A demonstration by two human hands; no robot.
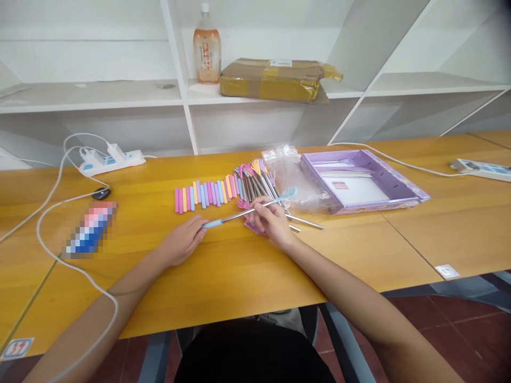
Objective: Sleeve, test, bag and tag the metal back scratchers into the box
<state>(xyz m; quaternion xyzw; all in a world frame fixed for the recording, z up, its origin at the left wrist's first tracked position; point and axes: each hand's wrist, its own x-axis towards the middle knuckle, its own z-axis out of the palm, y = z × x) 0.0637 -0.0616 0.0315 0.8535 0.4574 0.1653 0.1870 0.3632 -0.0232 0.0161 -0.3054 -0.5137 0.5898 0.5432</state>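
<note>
Back scratcher (239, 214) above the bench (223, 282): left hand (184, 242) is pinching its blue handle (212, 224), right hand (274, 221) is gripping the rod (233, 216) near the head (288, 194). Handle-fitting is apparently proceeding, joint (222, 221) too small to judge; seating is calling for straight pressure.

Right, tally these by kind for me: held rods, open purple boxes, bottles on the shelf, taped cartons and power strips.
Held rod: 1
Open purple box: 1
Bottle: 1
Taped carton: 1
Power strips: 2
Total: 6
</note>
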